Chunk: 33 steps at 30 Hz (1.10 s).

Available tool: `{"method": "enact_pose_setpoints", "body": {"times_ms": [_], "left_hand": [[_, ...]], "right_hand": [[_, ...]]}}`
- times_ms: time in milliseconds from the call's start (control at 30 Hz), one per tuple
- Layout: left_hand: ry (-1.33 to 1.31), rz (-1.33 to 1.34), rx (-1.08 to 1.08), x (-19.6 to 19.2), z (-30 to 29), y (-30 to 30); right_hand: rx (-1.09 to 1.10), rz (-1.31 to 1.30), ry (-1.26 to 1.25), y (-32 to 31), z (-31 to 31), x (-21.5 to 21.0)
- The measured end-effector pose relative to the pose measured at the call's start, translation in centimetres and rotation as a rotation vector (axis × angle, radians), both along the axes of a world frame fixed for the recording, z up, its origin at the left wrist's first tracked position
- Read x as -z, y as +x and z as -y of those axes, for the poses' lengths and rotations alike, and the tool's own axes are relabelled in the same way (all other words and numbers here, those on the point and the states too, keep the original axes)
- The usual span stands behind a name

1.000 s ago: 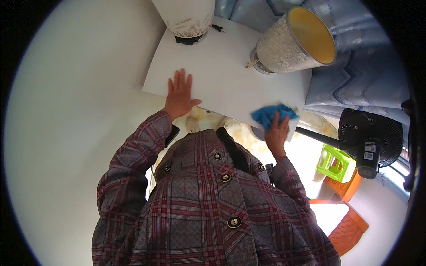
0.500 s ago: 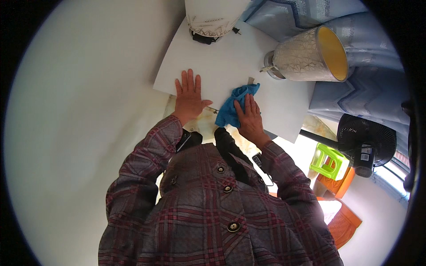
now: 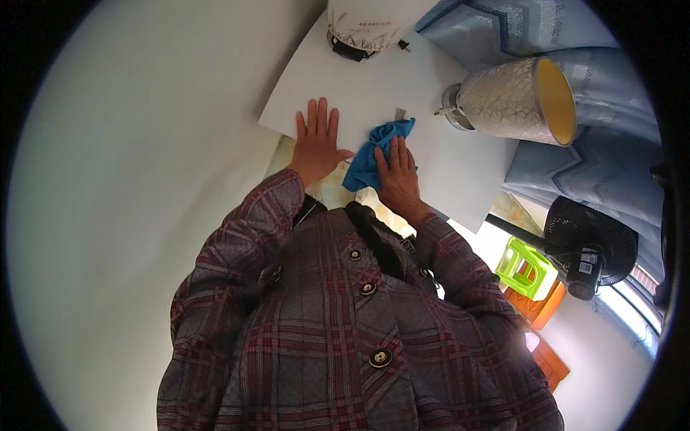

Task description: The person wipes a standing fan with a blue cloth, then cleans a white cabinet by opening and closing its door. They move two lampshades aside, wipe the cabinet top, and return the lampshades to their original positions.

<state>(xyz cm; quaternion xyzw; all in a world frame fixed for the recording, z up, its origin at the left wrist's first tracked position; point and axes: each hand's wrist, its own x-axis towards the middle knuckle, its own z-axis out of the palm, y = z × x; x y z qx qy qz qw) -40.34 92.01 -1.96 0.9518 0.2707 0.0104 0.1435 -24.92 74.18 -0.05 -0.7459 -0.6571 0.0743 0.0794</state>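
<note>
My left hand (image 3: 315,144) lies flat on a white tabletop (image 3: 431,154), palm down with the fingers spread, holding nothing. Just to its right, my right hand (image 3: 397,176) presses down on a crumpled blue cloth (image 3: 370,156) near the table's near edge. The cloth sticks out from under the fingers toward the middle of the table. Both plaid sleeves (image 3: 244,237) reach up from my body to the table. A small grey object (image 3: 399,113) lies on the table just beyond the cloth.
A silver patterned lampshade with a yellow inside (image 3: 514,97) stands at the table's right. A white shade on a dark base (image 3: 358,29) stands at the far end. Blue patterned curtains (image 3: 575,165), a black fan (image 3: 591,248) and a green stool (image 3: 528,267) are on the right.
My right hand has slid the blue cloth leftward across the table, from the right edge to close beside my left hand. The left hand has stayed flat.
</note>
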Motion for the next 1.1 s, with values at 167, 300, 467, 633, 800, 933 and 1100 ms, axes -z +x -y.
{"method": "enact_pose_setpoints", "body": {"times_ms": [167, 300, 467, 633, 800, 933, 1100], "left_hand": [[-0.013, -0.081, -0.007, -0.2, 0.0, 0.1], [0.039, -0.111, -0.01, -0.4, 0.1, 0.2], [0.036, -0.124, -0.022, -0.5, 0.1, 0.4], [0.01, -0.184, -0.048, -0.9, 0.2, 0.8], [-0.006, -0.197, -0.05, -1.4, 0.2, 0.9], [0.031, -0.174, -0.047, -1.4, 0.3, 0.8], [0.024, -0.183, -0.068, -1.8, 0.4, 0.9]], "right_hand": [[-0.006, 0.08, -0.152, 3.4, 7.1, -1.9], [0.15, 0.148, -0.306, 5.2, 11.8, -2.8], [0.107, 0.023, -0.067, 3.9, 7.5, -0.8], [0.016, 0.034, -0.108, 3.7, 4.0, -1.2], [-0.006, 0.028, -0.226, 5.4, 7.2, -3.6], [-0.05, 0.088, -0.208, 5.4, 6.1, -3.2], [-0.189, -0.048, -0.005, 5.3, 0.7, -2.2]]}}
